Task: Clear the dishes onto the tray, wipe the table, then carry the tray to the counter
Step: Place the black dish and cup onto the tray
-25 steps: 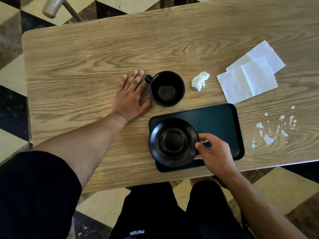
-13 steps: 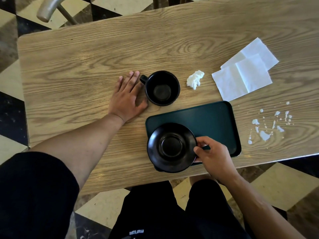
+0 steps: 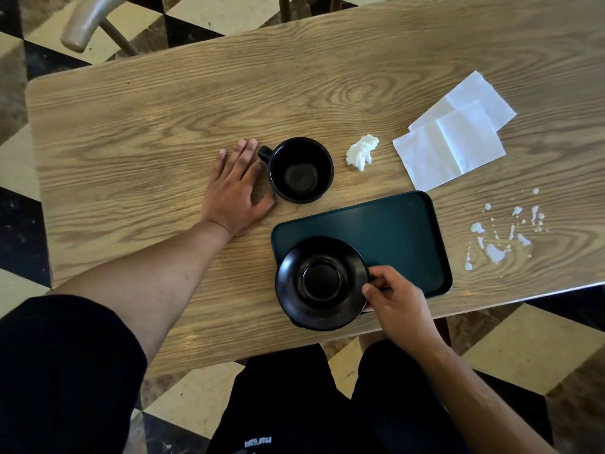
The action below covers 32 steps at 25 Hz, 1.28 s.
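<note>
A black saucer [image 3: 322,283] lies over the near left corner of the dark green tray [image 3: 393,231], its edge overhanging the tray. My right hand [image 3: 396,299] pinches the saucer's right rim. An empty black cup [image 3: 299,170] stands upright on the wooden table [image 3: 147,142] just beyond the tray, handle pointing left. My left hand [image 3: 235,188] rests flat on the table with fingers spread, right beside the cup's handle. White spilled liquid [image 3: 497,237] dots the table right of the tray.
A crumpled white tissue [image 3: 361,152] lies right of the cup. Two flat white napkins [image 3: 455,136] overlap at the far right. A chair [image 3: 95,24] stands beyond the table's far left corner. My legs are under the near table edge.
My right hand has shifted the saucer slightly toward the near left of the tray. My left hand has stayed flat beside the cup.
</note>
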Tool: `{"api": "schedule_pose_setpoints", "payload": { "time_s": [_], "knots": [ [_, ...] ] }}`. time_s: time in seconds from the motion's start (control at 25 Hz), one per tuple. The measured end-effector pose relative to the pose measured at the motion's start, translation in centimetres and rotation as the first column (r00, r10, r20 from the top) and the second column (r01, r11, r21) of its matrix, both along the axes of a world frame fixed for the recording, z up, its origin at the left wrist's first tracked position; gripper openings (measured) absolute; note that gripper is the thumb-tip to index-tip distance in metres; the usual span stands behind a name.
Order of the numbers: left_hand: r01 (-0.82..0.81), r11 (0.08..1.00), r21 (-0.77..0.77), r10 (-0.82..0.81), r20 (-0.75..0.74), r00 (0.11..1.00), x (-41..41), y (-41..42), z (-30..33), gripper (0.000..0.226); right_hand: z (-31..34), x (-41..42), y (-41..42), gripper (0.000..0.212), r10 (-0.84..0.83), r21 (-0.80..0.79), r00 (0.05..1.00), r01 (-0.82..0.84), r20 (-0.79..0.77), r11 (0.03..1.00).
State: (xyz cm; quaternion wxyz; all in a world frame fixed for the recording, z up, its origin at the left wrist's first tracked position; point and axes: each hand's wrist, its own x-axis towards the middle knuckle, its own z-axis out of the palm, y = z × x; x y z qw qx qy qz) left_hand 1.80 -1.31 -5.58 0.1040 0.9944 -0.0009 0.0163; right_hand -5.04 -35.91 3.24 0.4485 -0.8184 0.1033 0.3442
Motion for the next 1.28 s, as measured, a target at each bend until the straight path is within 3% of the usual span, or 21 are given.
{"api": "schedule_pose_setpoints", "payload": {
  "time_s": [0.52,0.72,0.8,0.88,1.0,1.16,1.2,1.28],
  "knots": [
    [0.004,1.0,-0.023,-0.004,-0.007,1.0,-0.1,0.0,0.1,0.066,0.1,-2.2,1.5,0.018,-0.094,0.024,0.992,0.096,-0.084,0.995],
    [0.008,1.0,-0.012,-0.008,-0.009,1.0,-0.1,-0.1,0.0,0.067,0.9,-0.8,1.6,0.005,0.008,-0.069,0.993,-0.017,-0.119,0.997],
    [0.006,1.0,0.003,-0.006,-0.018,1.0,0.0,0.0,0.0,0.068,1.2,0.5,2.2,0.02,0.15,-0.229,0.988,-0.151,-0.02,0.962],
    [0.007,1.0,0.01,-0.007,-0.021,1.0,0.0,0.1,-0.1,0.067,1.6,2.7,3.2,0.02,0.161,-0.301,0.98,-0.121,0.113,0.946],
    [0.023,1.0,0.009,-0.023,0.002,1.0,0.0,0.1,-0.2,0.066,1.6,6.8,5.3,0.013,-0.026,-0.1,0.989,0.04,0.144,0.994],
    [0.03,1.0,0.009,-0.03,0.026,0.999,-0.1,0.1,-0.4,0.066,1.0,10.9,9.1,0.053,-0.125,0.186,0.992,0.121,0.009,0.975],
    [0.032,0.999,0.012,-0.032,0.023,0.999,0.0,0.2,-0.4,0.067,0.8,11.4,9.9,0.055,-0.123,0.223,0.992,0.122,-0.008,0.967],
    [0.034,0.999,0.013,-0.034,0.018,0.999,0.0,0.3,-0.4,0.068,0.3,12.1,11.0,0.04,-0.116,0.257,0.993,0.116,-0.015,0.959]
  ]
}}
